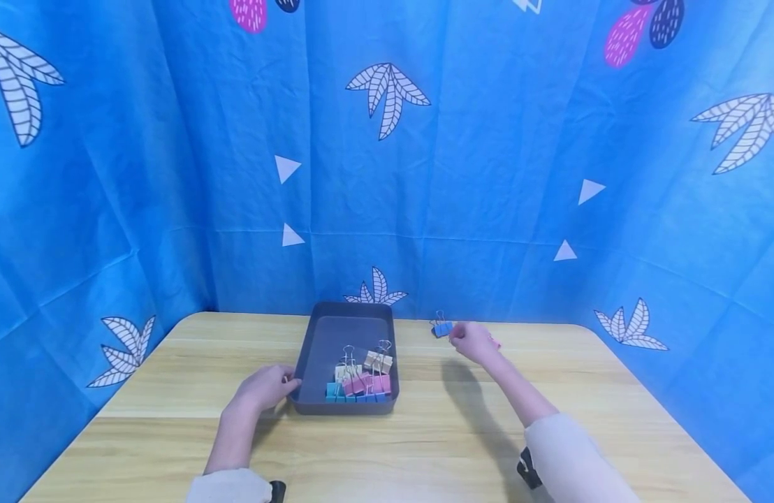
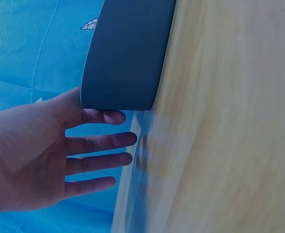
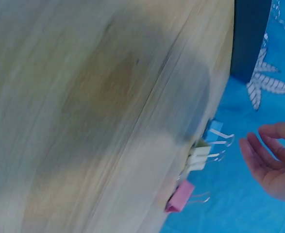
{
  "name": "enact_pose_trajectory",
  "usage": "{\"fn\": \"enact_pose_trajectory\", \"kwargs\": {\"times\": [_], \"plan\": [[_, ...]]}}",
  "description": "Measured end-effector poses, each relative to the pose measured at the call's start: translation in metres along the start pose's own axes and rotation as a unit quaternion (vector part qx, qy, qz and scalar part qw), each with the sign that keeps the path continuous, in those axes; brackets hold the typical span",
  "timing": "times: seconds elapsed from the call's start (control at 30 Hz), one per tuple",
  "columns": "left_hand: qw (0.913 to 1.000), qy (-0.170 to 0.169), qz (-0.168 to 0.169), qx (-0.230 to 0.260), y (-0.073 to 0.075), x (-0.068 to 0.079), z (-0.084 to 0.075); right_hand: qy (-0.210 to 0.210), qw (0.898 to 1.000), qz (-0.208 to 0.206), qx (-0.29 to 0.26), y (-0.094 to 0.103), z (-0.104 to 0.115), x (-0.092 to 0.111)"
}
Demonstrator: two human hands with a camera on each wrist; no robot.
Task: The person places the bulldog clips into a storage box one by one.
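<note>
My left hand touches the left side of a dark grey tray near its front corner. In the left wrist view its fingers are straight and spread beside the tray's end, the thumb partly hidden behind the wall. My right hand is over the far right of the table, fingers loosely bent with nothing between them. Close to it stand a blue binder clip, a cream binder clip and a pink binder clip. In the head view the hand covers the cream clip and most of the pink one.
Several binder clips in pink, cream, teal and blue lie heaped in the tray's front right part. The wooden table ends at a blue patterned curtain behind and at the sides.
</note>
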State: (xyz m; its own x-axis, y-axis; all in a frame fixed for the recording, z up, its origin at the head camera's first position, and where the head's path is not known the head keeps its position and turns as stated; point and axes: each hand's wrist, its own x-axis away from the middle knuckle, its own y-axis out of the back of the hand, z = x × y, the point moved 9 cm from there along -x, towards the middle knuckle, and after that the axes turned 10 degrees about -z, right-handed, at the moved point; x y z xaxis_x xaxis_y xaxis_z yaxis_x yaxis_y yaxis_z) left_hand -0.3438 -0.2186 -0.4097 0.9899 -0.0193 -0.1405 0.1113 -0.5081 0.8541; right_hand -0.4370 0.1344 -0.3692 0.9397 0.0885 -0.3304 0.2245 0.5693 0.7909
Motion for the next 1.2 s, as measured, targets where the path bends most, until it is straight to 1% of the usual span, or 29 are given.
{"fn": "enact_pose_trajectory", "kwargs": {"times": [0.13,0.2,0.27,0.43,0.6,0.67,0.8,0.93,1.1,1.2], "plan": [[1.0,0.001,0.001,0.0,0.0,0.0,0.001,-0.037,0.999,-0.012,-0.019,0.001,-0.017,-0.006],[1.0,0.002,0.001,0.001,0.0,0.0,0.001,-0.046,0.999,-0.016,-0.018,0.0,-0.022,-0.009],[1.0,0.002,0.002,0.003,0.0,0.0,0.001,-0.066,0.998,-0.013,-0.017,-0.002,-0.03,-0.01],[1.0,0.0,0.001,0.001,0.0,0.0,0.0,-0.085,0.996,0.005,0.001,-0.012,-0.044,-0.015],[1.0,0.0,-0.001,0.001,-0.001,0.0,0.0,-0.092,0.995,0.023,0.03,-0.02,-0.056,-0.016],[1.0,0.0,0.0,0.003,-0.002,0.0,0.0,-0.083,0.995,0.027,0.044,-0.021,-0.058,-0.015],[1.0,-0.001,-0.001,0.003,-0.001,-0.001,-0.001,-0.054,0.997,0.032,0.049,-0.022,-0.056,-0.015],[1.0,0.002,-0.002,0.001,0.0,-0.001,0.0,-0.049,0.998,0.037,0.034,-0.022,-0.053,-0.013],[1.0,-0.003,-0.002,0.001,0.001,0.0,0.0,-0.065,0.997,0.028,0.017,-0.021,-0.053,-0.01],[1.0,0.0,0.0,0.004,0.0,0.0,0.001,-0.081,0.996,0.028,0.005,-0.022,-0.058,-0.008]]}}
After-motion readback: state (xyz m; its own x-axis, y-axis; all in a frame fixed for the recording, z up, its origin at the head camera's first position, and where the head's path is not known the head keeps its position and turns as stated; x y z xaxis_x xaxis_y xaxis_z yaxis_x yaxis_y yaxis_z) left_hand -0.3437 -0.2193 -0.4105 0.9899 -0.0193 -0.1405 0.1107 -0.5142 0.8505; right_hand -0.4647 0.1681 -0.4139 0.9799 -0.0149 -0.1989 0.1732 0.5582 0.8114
